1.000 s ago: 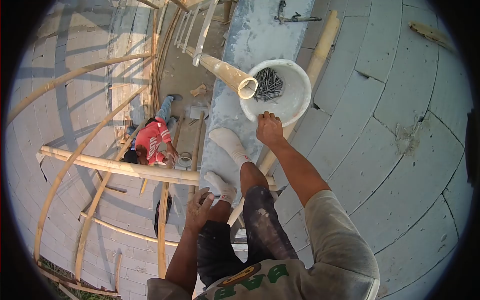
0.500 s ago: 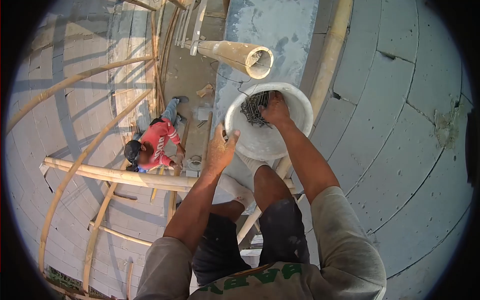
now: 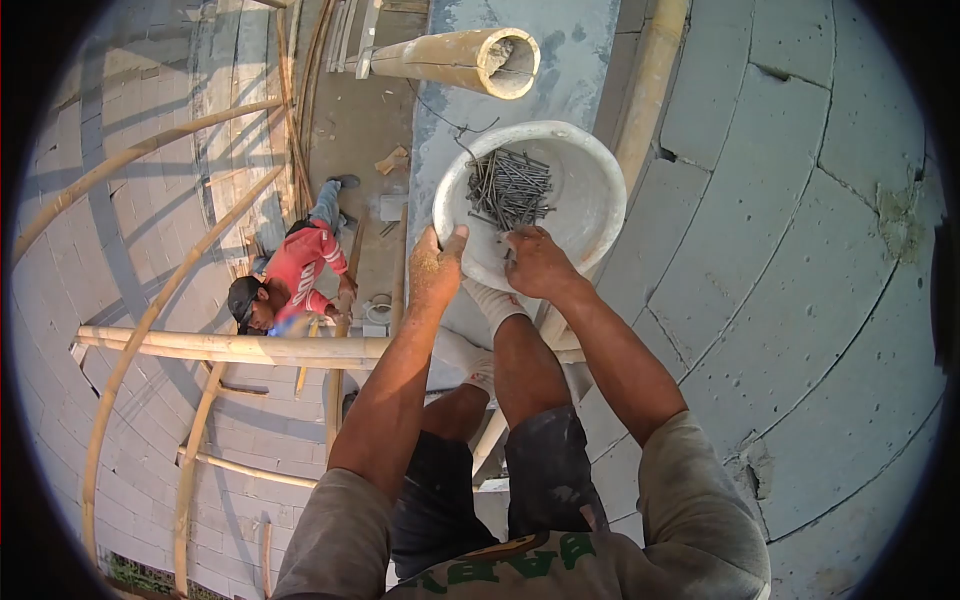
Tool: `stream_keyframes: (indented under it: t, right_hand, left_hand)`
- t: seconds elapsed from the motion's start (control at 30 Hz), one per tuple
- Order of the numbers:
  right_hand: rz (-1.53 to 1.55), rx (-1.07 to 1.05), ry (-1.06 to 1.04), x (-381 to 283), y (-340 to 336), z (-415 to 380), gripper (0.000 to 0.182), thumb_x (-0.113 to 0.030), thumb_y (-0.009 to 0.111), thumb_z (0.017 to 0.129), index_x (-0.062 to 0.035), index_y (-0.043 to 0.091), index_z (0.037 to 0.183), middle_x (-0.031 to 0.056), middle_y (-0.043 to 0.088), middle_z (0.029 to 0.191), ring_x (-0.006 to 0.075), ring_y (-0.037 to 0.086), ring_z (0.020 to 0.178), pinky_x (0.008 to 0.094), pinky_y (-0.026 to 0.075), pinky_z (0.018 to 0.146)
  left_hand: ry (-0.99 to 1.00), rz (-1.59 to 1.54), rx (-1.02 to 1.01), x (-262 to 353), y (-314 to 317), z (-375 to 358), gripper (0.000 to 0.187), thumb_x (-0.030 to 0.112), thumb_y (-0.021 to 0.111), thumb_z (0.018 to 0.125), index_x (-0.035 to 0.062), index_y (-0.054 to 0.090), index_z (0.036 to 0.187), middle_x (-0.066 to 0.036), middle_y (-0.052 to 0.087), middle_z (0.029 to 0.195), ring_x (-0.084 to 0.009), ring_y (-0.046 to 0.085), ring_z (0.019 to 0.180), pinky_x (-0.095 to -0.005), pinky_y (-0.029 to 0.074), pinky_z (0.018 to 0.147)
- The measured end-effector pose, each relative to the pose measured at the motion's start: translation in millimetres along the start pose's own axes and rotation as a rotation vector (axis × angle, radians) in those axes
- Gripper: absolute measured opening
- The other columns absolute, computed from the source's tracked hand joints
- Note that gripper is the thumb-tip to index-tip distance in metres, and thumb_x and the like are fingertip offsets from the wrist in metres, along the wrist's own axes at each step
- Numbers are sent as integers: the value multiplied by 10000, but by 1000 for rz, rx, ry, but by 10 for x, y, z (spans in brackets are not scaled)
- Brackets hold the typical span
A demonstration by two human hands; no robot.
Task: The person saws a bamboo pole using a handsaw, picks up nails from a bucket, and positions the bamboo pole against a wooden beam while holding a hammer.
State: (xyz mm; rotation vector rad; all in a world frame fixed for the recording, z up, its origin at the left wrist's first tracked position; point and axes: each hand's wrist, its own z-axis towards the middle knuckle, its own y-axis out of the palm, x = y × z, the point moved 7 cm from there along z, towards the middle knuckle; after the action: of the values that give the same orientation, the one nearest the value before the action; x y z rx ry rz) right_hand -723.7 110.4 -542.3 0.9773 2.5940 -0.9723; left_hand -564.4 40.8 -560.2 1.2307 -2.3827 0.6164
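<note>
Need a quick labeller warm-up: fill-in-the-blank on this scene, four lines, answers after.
1. The bucket holds a pile of dark metal ____.
2. The wearer's hand nearer the co-worker is the ____ one.
3. The co-worker's shirt is mostly ____ in colour.
4. On the wearer's feet are pale ____, with no shoes over them.

Missing words: nails; left; red; socks.

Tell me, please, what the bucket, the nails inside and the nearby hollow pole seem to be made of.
Bucket: probably plastic, dull white, with a thick, smudged rim.
Nails: dark grey metal, likely steel; thin shafts show slight sheen.
Hollow pole: apparently bamboo, smooth and yellowish, with a thick-walled round end.
</note>
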Motion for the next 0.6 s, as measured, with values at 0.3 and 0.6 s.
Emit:
stream_keyframes:
  t: [0.3,0.6]
  right_hand:
    - [-34,498,168,420,-446,816,409,-80,574,794,-4,545,1195,203,568,1199,382,545,1131,433,429,995]
    - [-30,316,38,319,-114,462,359,-61,583,733,-35,620,1089,184,574,1139,362,558,1085,467,437,941]
  left_hand:
    - [87,58,-46,43,1,23,456,367,624,905,-31,566,1121,-139,639,890,-191,651,741,-329,562,572]
    - [61,78,25,187,0,-41,445,383,627,894,-28,594,1061,-216,660,899,-319,644,832,-410,483,771]
